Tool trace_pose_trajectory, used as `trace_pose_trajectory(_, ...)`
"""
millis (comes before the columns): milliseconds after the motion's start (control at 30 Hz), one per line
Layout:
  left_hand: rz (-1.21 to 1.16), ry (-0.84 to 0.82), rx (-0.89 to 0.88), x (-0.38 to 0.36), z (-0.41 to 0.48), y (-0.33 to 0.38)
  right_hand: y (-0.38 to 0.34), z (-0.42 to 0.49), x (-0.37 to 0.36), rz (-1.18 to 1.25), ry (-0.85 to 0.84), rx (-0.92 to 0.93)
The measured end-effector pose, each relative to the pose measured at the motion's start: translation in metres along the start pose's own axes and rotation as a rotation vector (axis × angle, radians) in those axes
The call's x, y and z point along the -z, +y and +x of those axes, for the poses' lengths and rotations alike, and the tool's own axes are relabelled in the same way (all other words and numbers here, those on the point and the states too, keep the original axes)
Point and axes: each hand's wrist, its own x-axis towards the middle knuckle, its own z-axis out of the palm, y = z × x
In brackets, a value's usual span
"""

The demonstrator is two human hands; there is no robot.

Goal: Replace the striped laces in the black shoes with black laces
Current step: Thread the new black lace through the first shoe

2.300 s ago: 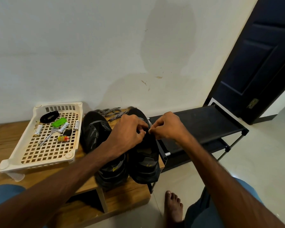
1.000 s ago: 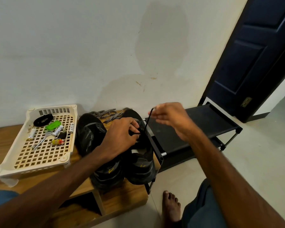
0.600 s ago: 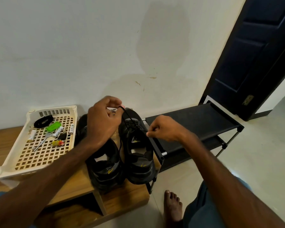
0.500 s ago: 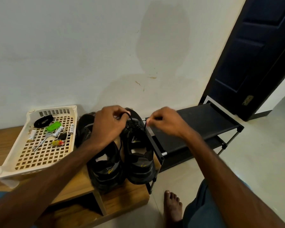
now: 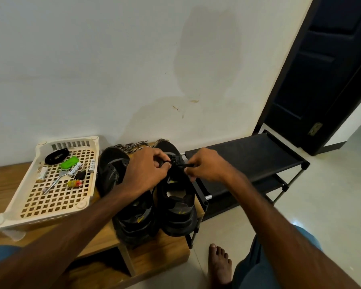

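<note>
While side by side, two black shoes (image 5: 113, 167) (image 5: 179, 207); two hands (image 5: 146, 170) (image 5: 208, 165), both tight on one black lace (image 5: 182, 165)

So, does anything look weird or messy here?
Yes. The wall has a big dark blotchy stain above the black shoes, with small brown marks, maybe damp. The striped laces lie in a loose heap behind the shoes, against the wall.

Off-white wall (image 5: 92, 69) at rear, marked by a large darker patch (image 5: 206, 59) and small brown scuffs. Dark panelled door (image 5: 321, 69) at right. Pale glossy floor (image 5: 321, 205) with a bright light reflection near right edge. Black 2-tier rack (image 5: 248, 159) against wall, just beside low wooden table (image 5: 4, 180) at left.
</note>
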Motion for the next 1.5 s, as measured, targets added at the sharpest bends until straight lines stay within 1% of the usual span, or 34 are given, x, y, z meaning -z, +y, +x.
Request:
trace_pose_trajectory(33,-0.001,-0.008,0.010,-0.001,0.001,-0.001,-0.001,0.001,-0.001,0.003,-0.007,-0.028)
trace_pose_trajectory(67,0.012,-0.020,0.022,-0.003,0.001,-0.003,-0.001,0.001,0.000,0.021,0.024,-0.041)
trace_pose_trajectory(200,0.167,-0.052,-0.004,-0.006,0.000,-0.008,-0.004,-0.003,0.013,0.145,0.219,0.005)
trace_pose_trajectory(300,0.208,-0.072,-0.009,-0.006,0.001,-0.009,-0.002,-0.003,0.016,0.241,0.315,0.026)
trace_pose_trajectory(367,0.198,-0.073,-0.012,-0.005,0.002,-0.008,-0.001,-0.001,0.013,0.231,0.330,0.027)
trace_pose_trajectory(467,0.119,-0.059,-0.053,-0.004,0.000,-0.004,0.006,0.004,0.012,0.155,0.286,0.016)
trace_pose_trajectory(533,0.068,-0.042,-0.090,0.002,0.000,0.000,0.009,0.005,0.012,0.090,0.311,0.032)
trace_pose_trajectory(600,0.025,-0.021,-0.170,0.012,0.000,0.006,0.006,0.004,0.015,0.098,0.424,0.077)
trace_pose_trajectory(633,-0.004,-0.022,-0.240,0.017,0.000,0.010,0.003,0.003,0.016,0.134,0.495,0.117)
trace_pose_trajectory(667,-0.026,-0.036,-0.327,0.021,0.000,0.014,-0.001,0.002,0.018,0.196,0.546,0.164)
trace_pose_trajectory(700,-0.029,-0.065,-0.416,0.025,-0.001,0.019,-0.007,0.001,0.020,0.285,0.554,0.215)
trace_pose_trajectory(767,0.022,-0.167,-0.544,0.025,-0.003,0.028,-0.024,-0.003,0.021,0.504,0.475,0.329)
trace_pose_trajectory(833,0.113,-0.269,-0.595,0.017,-0.006,0.031,-0.040,-0.007,0.019,0.651,0.377,0.448)
trace_pose_trajectory(900,0.199,-0.320,-0.623,0.012,-0.005,0.028,-0.052,-0.008,0.016,0.699,0.313,0.538)
trace_pose_trajectory(967,0.292,-0.337,-0.613,0.015,-0.002,0.023,-0.060,-0.009,0.013,0.713,0.245,0.610)
trace_pose_trajectory(1067,0.512,-0.290,-0.628,0.029,0.002,0.017,-0.062,-0.007,0.012,0.710,0.170,0.698)
trace_pose_trajectory(1133,0.534,-0.270,-0.592,0.033,0.004,0.015,-0.058,-0.005,0.014,0.689,0.150,0.677)
trace_pose_trajectory(1233,0.525,-0.308,-0.458,0.036,0.012,0.015,-0.048,-0.002,0.014,0.640,0.143,0.568)
trace_pose_trajectory(1300,0.534,-0.299,-0.358,0.037,0.018,0.014,-0.042,0.002,0.010,0.601,0.167,0.478)
trace_pose_trajectory(1367,0.524,-0.273,-0.325,0.038,0.020,0.014,-0.037,0.007,0.005,0.533,0.192,0.352)
trace_pose_trajectory(1433,0.446,-0.212,-0.318,0.041,0.023,0.012,-0.031,0.011,0.003,0.459,0.116,0.247)
trace_pose_trajectory(1500,0.326,-0.123,-0.285,0.045,0.025,0.011,-0.028,0.012,0.000,0.382,0.002,0.226)
